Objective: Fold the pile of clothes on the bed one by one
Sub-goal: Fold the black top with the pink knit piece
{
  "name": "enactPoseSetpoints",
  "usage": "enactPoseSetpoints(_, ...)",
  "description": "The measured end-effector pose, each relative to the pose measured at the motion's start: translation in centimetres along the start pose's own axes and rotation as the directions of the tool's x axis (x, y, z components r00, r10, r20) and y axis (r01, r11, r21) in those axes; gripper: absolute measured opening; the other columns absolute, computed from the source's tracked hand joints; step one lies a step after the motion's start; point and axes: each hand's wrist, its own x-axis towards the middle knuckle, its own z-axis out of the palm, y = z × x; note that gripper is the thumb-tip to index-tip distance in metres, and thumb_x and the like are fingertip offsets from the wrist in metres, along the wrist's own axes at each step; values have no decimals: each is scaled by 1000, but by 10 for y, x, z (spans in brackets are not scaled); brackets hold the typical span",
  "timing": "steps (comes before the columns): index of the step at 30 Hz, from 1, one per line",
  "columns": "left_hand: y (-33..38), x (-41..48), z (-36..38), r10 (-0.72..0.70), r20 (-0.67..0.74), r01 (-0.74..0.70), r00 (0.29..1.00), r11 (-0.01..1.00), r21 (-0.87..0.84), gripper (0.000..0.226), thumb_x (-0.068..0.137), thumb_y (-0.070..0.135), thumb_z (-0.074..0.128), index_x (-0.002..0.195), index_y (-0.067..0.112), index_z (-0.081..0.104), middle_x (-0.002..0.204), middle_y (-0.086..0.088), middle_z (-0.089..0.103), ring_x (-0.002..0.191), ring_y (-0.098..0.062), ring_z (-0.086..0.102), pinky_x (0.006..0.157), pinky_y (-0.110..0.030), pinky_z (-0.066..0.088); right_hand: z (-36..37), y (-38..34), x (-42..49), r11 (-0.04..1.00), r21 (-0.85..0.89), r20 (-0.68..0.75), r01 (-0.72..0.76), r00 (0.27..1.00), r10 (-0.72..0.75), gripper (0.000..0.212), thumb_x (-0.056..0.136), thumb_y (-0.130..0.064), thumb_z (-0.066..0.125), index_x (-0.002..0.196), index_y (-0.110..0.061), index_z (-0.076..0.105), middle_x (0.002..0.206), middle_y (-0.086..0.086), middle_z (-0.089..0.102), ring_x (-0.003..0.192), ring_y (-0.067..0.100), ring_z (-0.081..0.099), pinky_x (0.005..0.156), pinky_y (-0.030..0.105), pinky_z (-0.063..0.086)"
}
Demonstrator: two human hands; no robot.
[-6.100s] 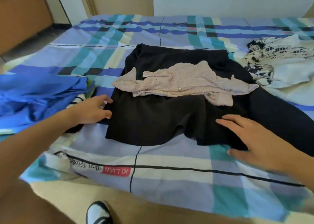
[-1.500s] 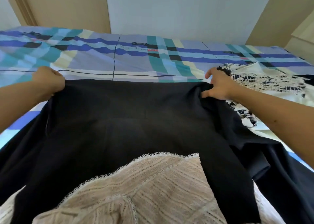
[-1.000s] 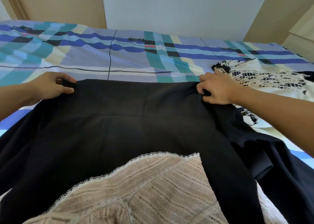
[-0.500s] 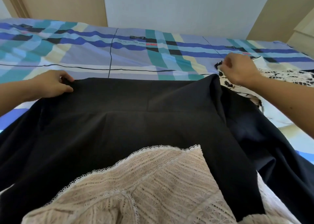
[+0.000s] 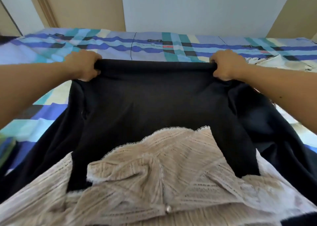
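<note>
Left hand (image 5: 84, 66): it is at the far left corner of the black garment (image 5: 154, 97); the grip is closed, with the fingers curled round the rolled top edge of the cloth.
Right hand (image 5: 226, 65): it is at the far right corner of the same edge; the grip is also closed round the cloth, knuckles up.
Black garment: it is stretched tight between the two hands. From this edge it comes down toward the camera, and its sides hang loose to the left and to the right over the bed (image 5: 145, 52).
Lace top (image 5: 154, 174): a beige top with a scalloped lace border lies crumpled on the near part of the black garment and touches it. A small pearl button (image 5: 168, 208) shows near its lower middle.
Bed: it has a checked sheet in blue, teal, cream and black, which is visible beyond the hands and at the left side.
White garment (image 5: 283, 62): a white cloth with a dark pattern lies on the bed, just beside the right hand and behind the forearm. The picture is blurred there, so I cannot tell what kind of garment it is.
Wall (image 5: 188, 7): it is pale and stands behind the bed, between beige panels.
</note>
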Motion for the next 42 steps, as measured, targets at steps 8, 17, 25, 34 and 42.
enactPoseSetpoints(8,4,-97,-102,251,-40,-254,967,944,-210,9,70,11,47,72,16,53,68,-8,58,68,-32,56,63,-38,46,-81,23,-95,954,86,-145,288,951,-274,28,76,7,71,73,-12,50,81,11,57,80,37,54,71,33,39)
enactPoseSetpoints(17,1,-290,-56,561,264,-501,785,824,-262,22,70,13,58,72,30,43,84,13,46,75,-6,53,64,-37,46,-34,20,-320,795,350,201,496,789,-580,40,57,-6,62,76,-31,37,81,-12,46,72,6,46,63,31,41)
enactPoseSetpoints(25,50,-328,-82,226,877,-317,423,944,-90,21,68,30,61,86,42,58,83,29,64,72,5,61,76,-27,55,-41,-6,-356,928,177,847,329,429,-314,31,73,-16,71,87,-36,51,93,-11,62,74,1,54,69,24,46)
enactPoseSetpoints(34,106,-284,-3,158,205,-89,966,946,-312,100,72,90,10,154,35,26,163,5,22,151,-20,14,121,-52,17,20,-19,-310,917,390,210,76,963,-169,71,94,-69,28,156,-35,22,164,-2,18,152,17,13,123,44,13)
enactPoseSetpoints(42,114,-288,37,91,250,-42,964,980,-194,116,62,95,-11,159,33,6,167,8,-1,151,-12,-13,121,-52,-6,70,59,-320,946,88,336,-312,903,266,83,90,-79,6,159,-34,0,168,-3,-6,154,18,-10,121,57,-9)
